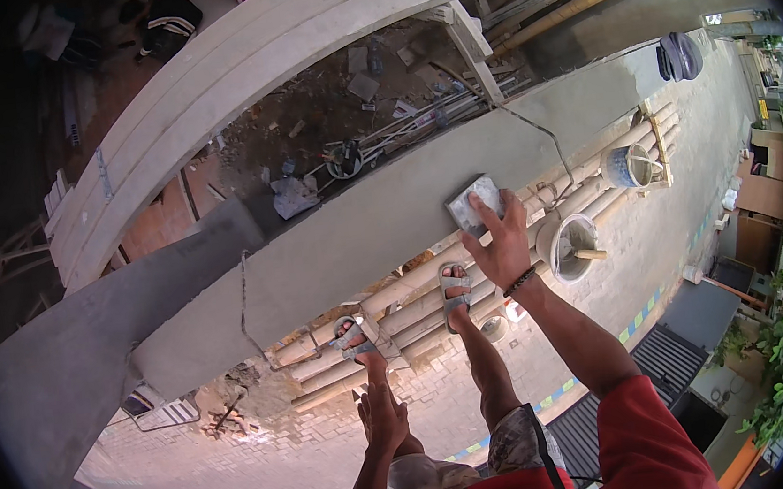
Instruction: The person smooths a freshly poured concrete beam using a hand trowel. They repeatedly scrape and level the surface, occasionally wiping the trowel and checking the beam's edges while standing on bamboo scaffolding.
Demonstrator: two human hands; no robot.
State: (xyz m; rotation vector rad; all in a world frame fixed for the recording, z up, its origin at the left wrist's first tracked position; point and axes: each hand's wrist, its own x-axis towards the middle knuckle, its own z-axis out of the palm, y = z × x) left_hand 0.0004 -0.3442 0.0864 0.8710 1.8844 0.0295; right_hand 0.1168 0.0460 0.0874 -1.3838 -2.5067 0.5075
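Note:
My right hand (502, 241) is out in front, its fingers and thumb closed on a pale grey, sponge-like block (476, 200). The block rests against the smooth grey cement surface of a long beam (353, 234), near its closer edge. My left hand (386, 421) hangs low by my leg, fingers stretched out and holding nothing. A dark bracelet circles my right wrist. In sandals, my feet stand on a platform of bamboo poles (417, 315) below the beam.
Right of my right hand, a bucket (571, 248) with a wooden-handled tool and a second bucket (627, 167) stand by the poles. Thin bent rods (245, 306) cross the beam. A curved plank frame (278, 43) rises beyond it. A person (167, 19) crouches far left. Paving lies far below.

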